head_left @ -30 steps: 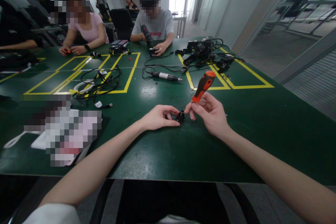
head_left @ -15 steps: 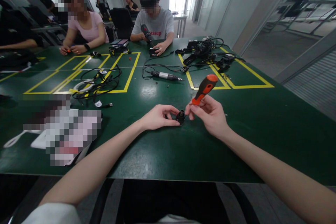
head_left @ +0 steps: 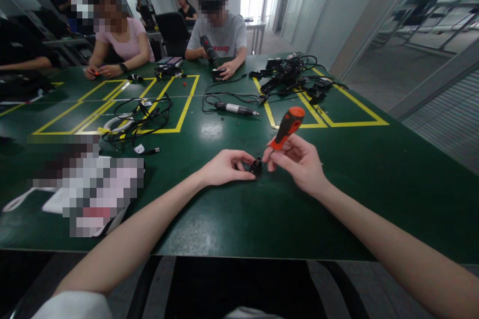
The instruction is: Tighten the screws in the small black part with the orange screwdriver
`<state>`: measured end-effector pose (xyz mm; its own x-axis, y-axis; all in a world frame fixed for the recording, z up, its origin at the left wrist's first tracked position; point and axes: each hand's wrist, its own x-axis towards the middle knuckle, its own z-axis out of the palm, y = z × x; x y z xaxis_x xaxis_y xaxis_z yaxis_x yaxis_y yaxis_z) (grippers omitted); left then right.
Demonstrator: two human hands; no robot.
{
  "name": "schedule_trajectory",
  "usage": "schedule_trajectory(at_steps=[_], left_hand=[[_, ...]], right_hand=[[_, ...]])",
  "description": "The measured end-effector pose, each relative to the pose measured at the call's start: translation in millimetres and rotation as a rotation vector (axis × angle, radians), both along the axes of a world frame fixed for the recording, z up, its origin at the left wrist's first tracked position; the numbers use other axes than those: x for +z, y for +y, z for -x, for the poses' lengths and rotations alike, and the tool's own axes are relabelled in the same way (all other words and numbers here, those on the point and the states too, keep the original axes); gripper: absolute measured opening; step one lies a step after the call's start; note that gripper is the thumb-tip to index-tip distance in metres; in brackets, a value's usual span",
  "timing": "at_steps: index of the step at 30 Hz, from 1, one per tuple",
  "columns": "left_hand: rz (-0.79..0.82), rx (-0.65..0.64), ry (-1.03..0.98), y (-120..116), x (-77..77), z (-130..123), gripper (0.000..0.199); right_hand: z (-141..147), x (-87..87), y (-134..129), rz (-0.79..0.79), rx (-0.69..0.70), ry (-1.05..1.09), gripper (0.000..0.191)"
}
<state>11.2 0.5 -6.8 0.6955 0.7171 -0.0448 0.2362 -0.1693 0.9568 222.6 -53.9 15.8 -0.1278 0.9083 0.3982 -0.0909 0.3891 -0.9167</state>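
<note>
Low over the green table, my left hand (head_left: 229,166) pinches a small black round part with a metal tube on top (head_left: 256,166) between thumb and fingers. My right hand (head_left: 295,162) is closed on a screwdriver (head_left: 288,128) with an orange and black handle. Its handle leans up and to the right, and its thin shaft runs down among my fingers beside the black part. Whether the screwdriver's tip touches the part, I cannot tell.
Beyond my hands lies a black and silver electric screwdriver (head_left: 235,108) with a cable. Tangled black cables (head_left: 288,75) lie at the back right, more cables (head_left: 145,119) at the left. A blurred pouch-like item (head_left: 108,194) is by my left forearm. Two people work across the table (head_left: 374,184).
The screwdriver's handle has tipped slightly to the left in my right hand. My left hand still holds the black part in about the same place.
</note>
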Motion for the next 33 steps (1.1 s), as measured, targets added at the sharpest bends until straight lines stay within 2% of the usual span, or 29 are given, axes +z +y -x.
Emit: schedule_trajectory(at_steps=[8,17,26,33], left_hand=[[0.007,-0.009,-0.011,0.6,0.0,0.3,0.043],[0.014,0.007,0.009,-1.3,1.6,-0.2,0.043],[0.005,-0.001,-0.012,0.6,-0.3,0.0,0.042],[0.009,0.003,-0.002,-0.3,1.7,-0.3,0.043]], right_hand=[[2.5,1.7,2.1,0.019,-0.079,-0.04,0.038],[0.8,-1.5,2.4,0.04,0.049,0.045,0.034],[1.6,2.4,1.6,0.034,-0.034,-0.014,0.038],[2.2,0.0,1.3,0.016,-0.001,0.025,0.038]])
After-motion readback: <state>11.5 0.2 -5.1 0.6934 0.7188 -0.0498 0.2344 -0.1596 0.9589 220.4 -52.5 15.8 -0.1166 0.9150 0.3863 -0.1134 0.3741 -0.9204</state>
